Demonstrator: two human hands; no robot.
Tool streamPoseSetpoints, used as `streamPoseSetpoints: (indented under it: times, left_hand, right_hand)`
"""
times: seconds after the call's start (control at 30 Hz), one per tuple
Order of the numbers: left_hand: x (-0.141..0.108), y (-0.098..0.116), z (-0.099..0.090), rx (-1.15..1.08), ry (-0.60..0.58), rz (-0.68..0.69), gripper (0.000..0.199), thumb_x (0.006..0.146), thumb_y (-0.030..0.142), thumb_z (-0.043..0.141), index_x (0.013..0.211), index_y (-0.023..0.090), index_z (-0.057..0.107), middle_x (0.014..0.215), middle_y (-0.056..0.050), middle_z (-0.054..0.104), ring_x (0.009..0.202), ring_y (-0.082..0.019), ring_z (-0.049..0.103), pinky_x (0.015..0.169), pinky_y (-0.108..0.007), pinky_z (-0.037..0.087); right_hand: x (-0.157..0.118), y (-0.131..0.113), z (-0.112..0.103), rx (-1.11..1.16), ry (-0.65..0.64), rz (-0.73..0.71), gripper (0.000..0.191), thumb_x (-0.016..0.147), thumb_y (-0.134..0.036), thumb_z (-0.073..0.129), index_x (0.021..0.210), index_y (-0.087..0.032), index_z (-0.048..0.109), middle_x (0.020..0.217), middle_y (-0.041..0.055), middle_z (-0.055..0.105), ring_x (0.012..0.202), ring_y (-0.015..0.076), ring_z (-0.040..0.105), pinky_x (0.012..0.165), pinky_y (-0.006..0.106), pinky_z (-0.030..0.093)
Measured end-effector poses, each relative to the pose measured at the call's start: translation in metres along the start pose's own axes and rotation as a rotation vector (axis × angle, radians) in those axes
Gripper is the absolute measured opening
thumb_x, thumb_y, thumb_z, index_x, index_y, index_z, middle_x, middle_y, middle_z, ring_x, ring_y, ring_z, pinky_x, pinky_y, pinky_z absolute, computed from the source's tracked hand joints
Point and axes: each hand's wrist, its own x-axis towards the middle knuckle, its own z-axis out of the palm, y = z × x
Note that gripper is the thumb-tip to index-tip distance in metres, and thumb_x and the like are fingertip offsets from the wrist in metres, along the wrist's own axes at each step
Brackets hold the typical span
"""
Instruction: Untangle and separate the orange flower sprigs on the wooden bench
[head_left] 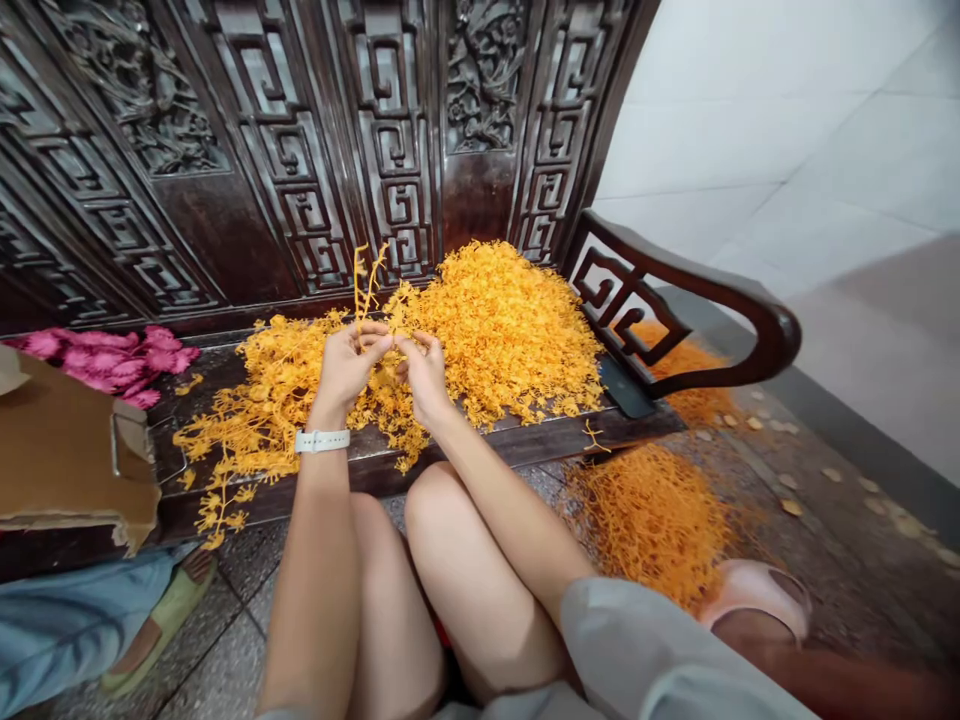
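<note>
The left hand (351, 358), a white watch (322, 441) on its wrist, is curling its fingers narrow around the base of an orange sprig (365, 283), pinching it. The right hand (424, 372) is meeting it from the other side, fingertips closed small on the same sprig's lower end, the two hands touching at the fingertips. The sprig is standing nearly upright out of the left hand, long axis vertical, its branched tips pointing up toward the carved dark back of the wooden bench (390, 150). Hands and sprig are hovering just above the bench seat, in front of a big heap of orange flowers (510, 330) lying on it. A second orange pile (652, 515) is lying on the floor below the armrest (697, 300). Pink flowers (112, 360) are lying at the far left of the seat, beside brown cardboard (67, 450). Another person's foot in a green sandal (161, 620) is resting on the floor at lower left.
</note>
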Motion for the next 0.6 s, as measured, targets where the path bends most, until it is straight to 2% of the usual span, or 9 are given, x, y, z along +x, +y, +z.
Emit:
streamPoseSetpoints:
  times: [0.07, 0.13, 0.23, 0.3, 0.4, 0.47, 0.53, 0.6]
  left_hand:
    - [-0.001, 0.003, 0.0, -0.078, -0.017, -0.021, 0.024, 0.072, 0.025, 0.092, 0.092, 0.019, 0.081, 0.079, -0.003, 0.071, 0.075, -0.013, 0.066, 0.075, -0.023, 0.052]
    - [-0.001, 0.006, 0.002, -0.149, -0.036, -0.065, 0.016, 0.076, 0.022, 0.085, 0.091, 0.019, 0.082, 0.077, -0.003, 0.067, 0.071, -0.012, 0.062, 0.069, -0.021, 0.05]
    - [-0.002, 0.008, 0.003, -0.174, -0.072, -0.15, 0.014, 0.077, 0.02, 0.082, 0.091, 0.019, 0.08, 0.073, -0.001, 0.061, 0.065, -0.011, 0.055, 0.061, -0.02, 0.045]
    - [-0.003, 0.009, 0.005, -0.15, -0.079, -0.168, 0.018, 0.077, 0.023, 0.085, 0.093, 0.018, 0.079, 0.071, 0.0, 0.059, 0.062, -0.01, 0.051, 0.06, -0.02, 0.042]
    - [-0.004, 0.008, 0.006, -0.086, -0.067, -0.13, 0.028, 0.077, 0.034, 0.092, 0.095, 0.019, 0.078, 0.07, 0.001, 0.059, 0.062, -0.011, 0.05, 0.061, -0.021, 0.042]
    - [-0.004, 0.008, 0.007, -0.024, -0.086, -0.095, 0.037, 0.075, 0.046, 0.095, 0.091, 0.019, 0.076, 0.07, 0.0, 0.059, 0.062, -0.012, 0.051, 0.06, -0.023, 0.043]
    - [-0.005, 0.008, 0.009, 0.016, -0.143, -0.087, 0.046, 0.077, 0.06, 0.09, 0.087, 0.019, 0.075, 0.067, 0.0, 0.055, 0.058, -0.011, 0.047, 0.056, -0.023, 0.04]
    - [-0.006, 0.009, 0.011, 0.02, -0.194, -0.105, 0.053, 0.079, 0.071, 0.083, 0.083, 0.018, 0.073, 0.061, 0.003, 0.045, 0.052, -0.009, 0.039, 0.051, -0.023, 0.034]
  right_hand:
    - [0.001, -0.002, 0.0, -0.027, 0.035, 0.0, 0.056, 0.078, -0.045, 0.084, 0.117, -0.025, 0.05, 0.097, -0.0015, 0.063, 0.075, 0.0122, 0.058, 0.062, 0.025, 0.045]
    - [0.001, -0.002, 0.0, -0.022, -0.021, 0.005, 0.053, 0.079, -0.051, 0.082, 0.114, -0.024, 0.054, 0.104, 0.0008, 0.064, 0.082, 0.0129, 0.06, 0.066, 0.025, 0.046]
    - [0.001, -0.001, 0.0, 0.041, -0.154, -0.052, 0.044, 0.084, -0.053, 0.078, 0.11, -0.023, 0.059, 0.101, 0.0006, 0.065, 0.083, 0.0124, 0.06, 0.071, 0.025, 0.047]
    - [0.001, 0.001, 0.0, 0.04, -0.166, -0.143, 0.039, 0.087, -0.052, 0.077, 0.108, -0.023, 0.061, 0.093, -0.0003, 0.063, 0.08, 0.0122, 0.057, 0.072, 0.025, 0.046]
    - [0.004, 0.004, -0.002, -0.032, -0.084, -0.248, 0.036, 0.09, -0.055, 0.074, 0.102, -0.024, 0.062, 0.084, -0.0015, 0.057, 0.072, 0.0122, 0.049, 0.065, 0.025, 0.04]
    - [0.006, 0.006, -0.004, -0.056, -0.06, -0.263, 0.038, 0.09, -0.059, 0.073, 0.101, -0.024, 0.061, 0.078, -0.0032, 0.052, 0.066, 0.0119, 0.042, 0.06, 0.026, 0.035]
    - [0.008, 0.007, -0.004, -0.051, -0.067, -0.252, 0.043, 0.089, -0.063, 0.072, 0.102, -0.024, 0.06, 0.074, -0.0046, 0.049, 0.063, 0.0117, 0.038, 0.058, 0.026, 0.033]
    - [0.01, 0.007, -0.004, -0.059, -0.068, -0.253, 0.046, 0.088, -0.067, 0.071, 0.099, -0.024, 0.059, 0.075, -0.0041, 0.051, 0.064, 0.0119, 0.041, 0.06, 0.026, 0.035]
